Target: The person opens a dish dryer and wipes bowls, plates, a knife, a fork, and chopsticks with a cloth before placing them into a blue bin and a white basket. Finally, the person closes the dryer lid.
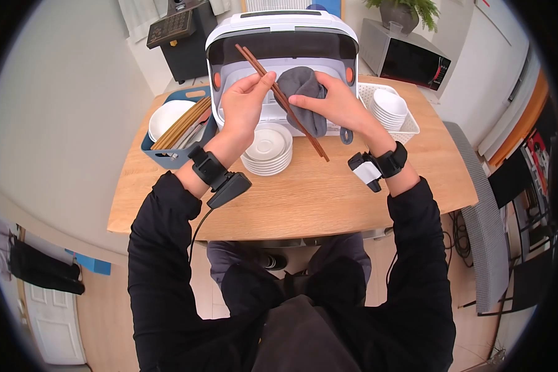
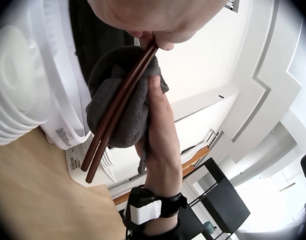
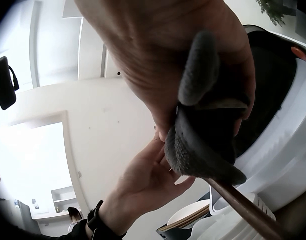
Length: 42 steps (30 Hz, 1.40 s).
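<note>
A pair of reddish-brown chopsticks (image 1: 310, 137) slants in front of a grey cloth (image 1: 302, 84). The left hand (image 1: 242, 108) pinches the chopsticks near their upper part between thumb and fingers. Bunched in the right hand (image 1: 341, 106), the cloth lies against the chopsticks, with the thumb on its near side. In the left wrist view, both chopsticks (image 2: 105, 122) cross over the cloth (image 2: 128, 117), their lower ends free. The right wrist view shows the cloth (image 3: 193, 150) under the right palm, the left hand (image 3: 143, 182) behind it.
Behind the hands stands a white appliance (image 1: 282, 25) with its lid up. Stacked white plates (image 1: 267, 155) stand before it. A blue basket (image 1: 167, 160) with bowls and chopsticks is at left; a white basket (image 1: 410, 129) with stacked bowls is at right. A microwave (image 1: 409, 65) stands behind.
</note>
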Each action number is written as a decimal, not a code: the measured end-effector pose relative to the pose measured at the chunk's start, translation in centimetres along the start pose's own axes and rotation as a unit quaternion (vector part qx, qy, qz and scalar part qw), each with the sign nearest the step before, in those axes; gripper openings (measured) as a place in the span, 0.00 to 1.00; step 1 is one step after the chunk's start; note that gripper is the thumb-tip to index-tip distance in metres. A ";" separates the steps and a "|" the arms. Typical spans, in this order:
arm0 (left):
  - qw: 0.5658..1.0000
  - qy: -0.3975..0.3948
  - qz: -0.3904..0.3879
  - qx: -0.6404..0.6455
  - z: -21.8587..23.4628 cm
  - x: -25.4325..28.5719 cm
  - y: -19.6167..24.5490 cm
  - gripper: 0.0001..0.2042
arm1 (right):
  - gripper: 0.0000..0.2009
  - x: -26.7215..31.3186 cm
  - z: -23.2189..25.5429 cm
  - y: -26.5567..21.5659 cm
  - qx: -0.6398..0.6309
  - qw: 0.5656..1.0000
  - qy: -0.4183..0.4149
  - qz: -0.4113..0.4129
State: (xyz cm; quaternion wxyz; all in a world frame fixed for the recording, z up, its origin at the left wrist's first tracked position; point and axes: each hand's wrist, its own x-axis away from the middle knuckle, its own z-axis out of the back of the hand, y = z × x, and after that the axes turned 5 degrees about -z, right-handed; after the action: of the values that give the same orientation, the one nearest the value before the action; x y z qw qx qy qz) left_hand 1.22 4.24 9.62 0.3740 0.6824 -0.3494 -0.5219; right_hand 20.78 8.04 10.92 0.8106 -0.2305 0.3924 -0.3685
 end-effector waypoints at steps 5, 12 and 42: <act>0.999 0.013 0.008 -0.029 -0.7 0.3 -0.3 0.14 | 0.28 0.2 -0.7 0.2 -0.028 0.992 0.103 -0.072; 0.999 -0.012 0.008 -0.043 -1.1 -0.2 -0.4 0.15 | 0.29 0.6 -0.6 -0.4 -0.130 0.988 -0.046 -0.077; 0.963 -0.249 0.086 -0.064 0.0 0.1 -0.6 0.12 | 0.19 -1.5 -1.5 -1.5 -0.378 0.916 0.101 -0.093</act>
State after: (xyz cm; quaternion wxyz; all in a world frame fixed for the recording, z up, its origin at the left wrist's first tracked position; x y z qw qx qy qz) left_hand 1.26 4.42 9.01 0.3612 0.4731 -0.4547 -0.6625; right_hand 18.28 8.17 11.71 0.5811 -0.5164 0.5592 -0.2879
